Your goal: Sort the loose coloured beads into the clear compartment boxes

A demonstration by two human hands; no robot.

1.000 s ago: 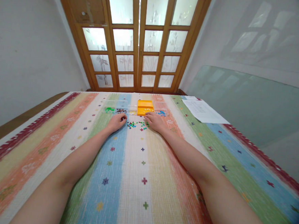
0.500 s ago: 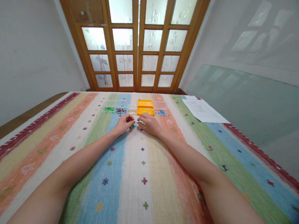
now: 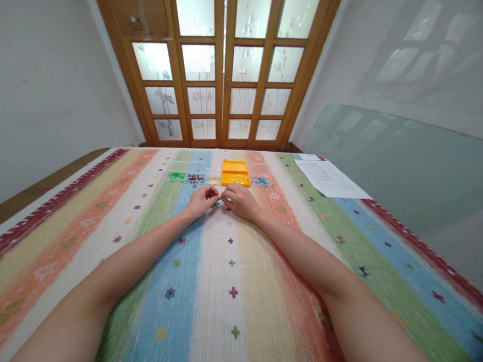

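Left hand (image 3: 204,201) and right hand (image 3: 241,201) nearly meet over small pieces (image 3: 217,203); I cannot tell whether they pinch any. An orange box (image 3: 234,167) lies far-side.

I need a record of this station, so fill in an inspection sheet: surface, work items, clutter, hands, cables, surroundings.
Surface: striped, patterned tablecloth.
Work items: open orange box among clear boxes, with green pieces, dark pieces and blue pieces; loose pieces on the cloth, mostly hidden by the hands.
Clutter: white paper toward the far right.
Hands: left hand and right hand close together at the loose pieces, fingers curled; whether either grips one cannot be told.
Cables: nothing seen.
Surroundings: wood-framed glass doors ahead; pale green panel at right.
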